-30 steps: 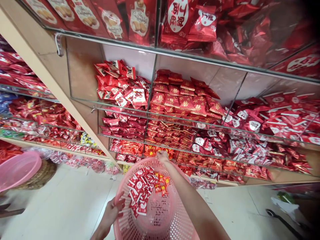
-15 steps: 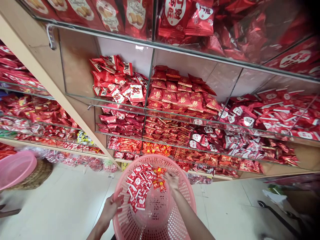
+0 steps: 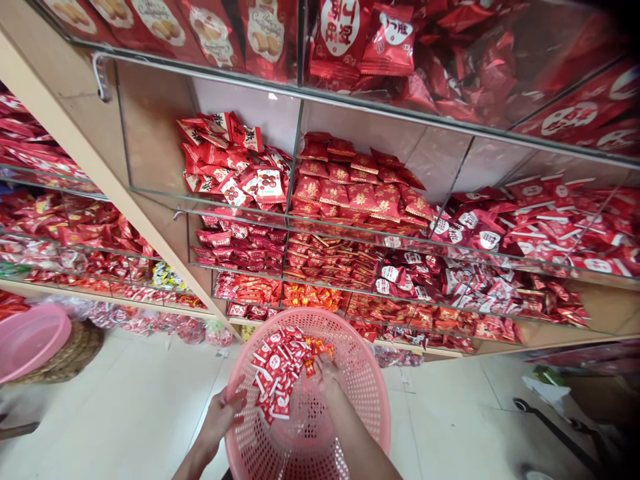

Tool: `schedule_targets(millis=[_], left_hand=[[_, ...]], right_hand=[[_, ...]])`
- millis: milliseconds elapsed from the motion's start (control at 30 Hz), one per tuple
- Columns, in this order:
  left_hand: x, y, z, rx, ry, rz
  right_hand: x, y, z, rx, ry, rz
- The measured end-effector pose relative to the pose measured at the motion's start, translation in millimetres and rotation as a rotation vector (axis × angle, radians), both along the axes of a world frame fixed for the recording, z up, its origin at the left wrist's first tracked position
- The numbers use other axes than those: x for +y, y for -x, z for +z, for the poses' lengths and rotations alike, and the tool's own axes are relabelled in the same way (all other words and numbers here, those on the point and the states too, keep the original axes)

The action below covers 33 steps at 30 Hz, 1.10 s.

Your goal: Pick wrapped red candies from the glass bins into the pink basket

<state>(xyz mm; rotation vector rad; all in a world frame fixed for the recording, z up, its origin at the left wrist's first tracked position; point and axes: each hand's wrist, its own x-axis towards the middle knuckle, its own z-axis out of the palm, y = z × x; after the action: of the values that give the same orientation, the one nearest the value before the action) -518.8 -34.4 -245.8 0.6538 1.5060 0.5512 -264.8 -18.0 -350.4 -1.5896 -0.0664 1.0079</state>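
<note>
A pink perforated plastic basket is in front of me at the bottom middle. My left hand is closed on its left rim, fingers curled over the edge. Inside the basket, red-and-white candy packets lie heaped on the left side. A few orange-red candy packets with yellow print lie beside them, toward the far side. My right hand reaches into the basket with fingers extended against these orange-red packets. It partly covers them.
Glass-fronted shelves hold red candy packets, among them gold-printed packets and white-and-red packets. At left, a pink basin rests on a woven basket. A dark wheeled base stands at right on the tiled floor.
My right hand has moved left and slightly lower over the orange-red packets, covering more of them. My left hand keeps its hold on the rim. The view has shifted slightly.
</note>
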Motion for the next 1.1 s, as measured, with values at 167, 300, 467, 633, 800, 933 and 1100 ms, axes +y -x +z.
schedule_targets(millis=[167,300,467,633,800,933,1100], left_hand=[[0,-2,2.5,0.001,-0.005,0.009],[0,-2,3.3,0.003,-0.001,0.015],[1,-1,5.2,0.003,0.008,0.006],[1,-1,3.0,-0.004,0.015,0.013],[1,-2,-1.1,0.003,0.033,0.033],[-1,-2,-2.8,0.007,0.018,0.070],[0,-2,2.4,-0.004,-0.003,0.053]], right_hand=[[14,15,4,0.085,0.108,-0.104],[21,22,11,0.099,0.129,-0.089],[22,24,21,-0.008,0.160,-0.006],[46,0,51,-0.344,0.045,0.079],[106,-26,92,-0.654,-0.118,0.262],[146,-25,104,-0.771,-0.124,0.324],[169,-16,101,-0.776,-0.012,0.336]])
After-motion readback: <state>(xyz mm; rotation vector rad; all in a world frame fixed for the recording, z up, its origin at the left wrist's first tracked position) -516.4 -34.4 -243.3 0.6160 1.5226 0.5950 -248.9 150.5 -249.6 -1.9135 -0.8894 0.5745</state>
